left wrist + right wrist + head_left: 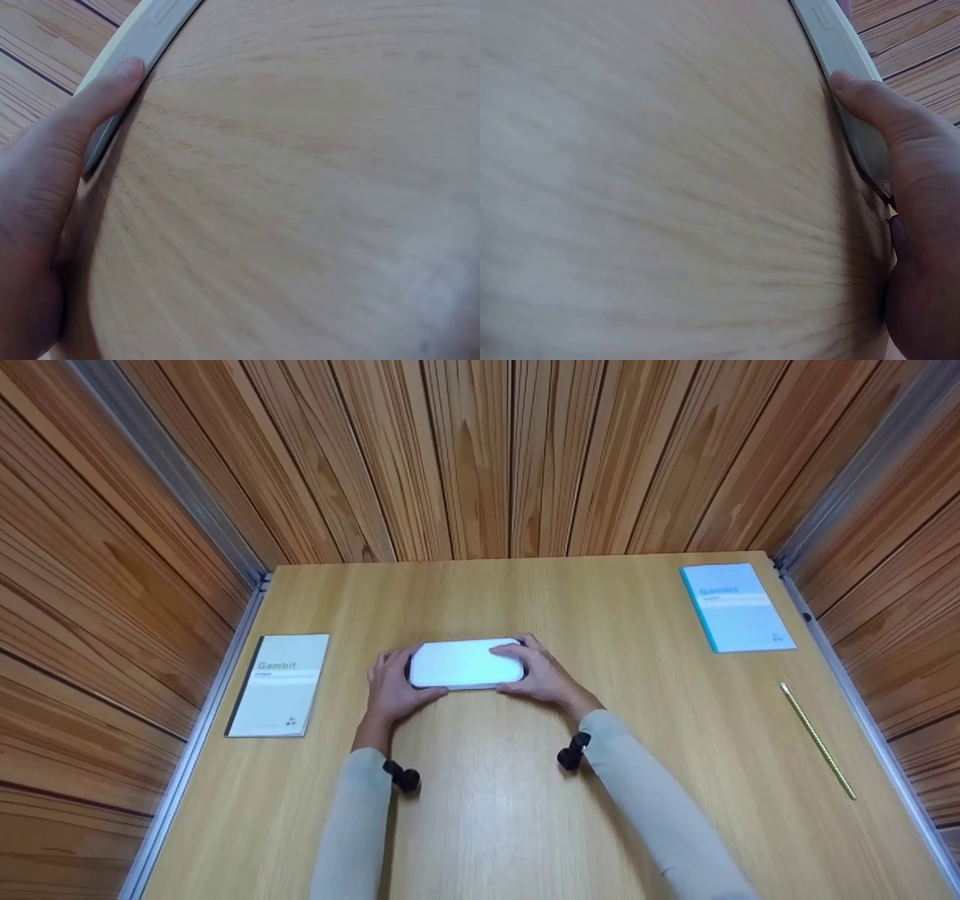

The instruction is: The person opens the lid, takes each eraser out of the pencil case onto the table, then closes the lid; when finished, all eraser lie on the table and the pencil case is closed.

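White case: located near the middle of the tabletop, long side facing the person; whether its base rests fully on the wood or is slightly raised cannot be determined, since a shadow runs along the lower edge in both wrist views.

Left hand: grips the left end, thumb laid along the near side; right hand: grips the right end, thumb on the near side, a finger over the top; both hands are therefore occupied with the one item.

Handling assessment: the shell appears stiff and smooth, probably light for its size (contents, if any, cannot be seen); the glossy finish may prove slippery, and a hard drop could crack or scuff it; the rounded short ends look the soundest place to take hold, with thumbs on the near wall and even pressure from both sides to keep it level.

Surroundings: a grey-white notebook lies to the left; a blue-spined notebook lies at the far right; a gold stick lies nearer on that side, well apart from the hands.
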{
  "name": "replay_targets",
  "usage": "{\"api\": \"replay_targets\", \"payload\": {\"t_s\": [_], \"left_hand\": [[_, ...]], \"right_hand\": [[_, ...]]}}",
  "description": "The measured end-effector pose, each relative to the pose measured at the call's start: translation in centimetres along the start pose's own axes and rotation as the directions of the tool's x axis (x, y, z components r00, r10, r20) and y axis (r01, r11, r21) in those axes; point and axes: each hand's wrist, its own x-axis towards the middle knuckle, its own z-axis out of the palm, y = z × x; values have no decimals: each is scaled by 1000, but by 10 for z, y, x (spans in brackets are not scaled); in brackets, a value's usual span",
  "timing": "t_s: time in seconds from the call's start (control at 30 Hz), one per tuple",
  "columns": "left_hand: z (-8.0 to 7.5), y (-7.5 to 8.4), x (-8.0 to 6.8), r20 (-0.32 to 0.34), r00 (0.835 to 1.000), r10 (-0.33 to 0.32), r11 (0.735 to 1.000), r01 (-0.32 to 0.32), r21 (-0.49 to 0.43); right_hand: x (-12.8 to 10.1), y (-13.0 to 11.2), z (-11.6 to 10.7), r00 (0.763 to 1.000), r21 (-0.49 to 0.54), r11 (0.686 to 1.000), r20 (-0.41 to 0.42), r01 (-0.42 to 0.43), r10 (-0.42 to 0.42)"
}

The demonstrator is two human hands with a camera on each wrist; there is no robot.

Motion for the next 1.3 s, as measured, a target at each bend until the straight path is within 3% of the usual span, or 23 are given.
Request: {"api": "replay_targets", "payload": {"t_s": [0.3, 0.77, 1.3], "left_hand": [[-1, 0, 2, 37, 999, 18, 998, -20, 59], [0, -1, 0, 56, 996, 73, 996, -75, 38], [0, 2, 1, 60, 997, 49, 999, -49, -4]], "right_hand": [[0, -1, 0, 1000, -29, 999, 5, 20, -20], [-1, 0, 0, 999, -64, 997, 1, 32, -32], [-3, 2, 3, 998, -63, 996, -19, 56, -58]]}}
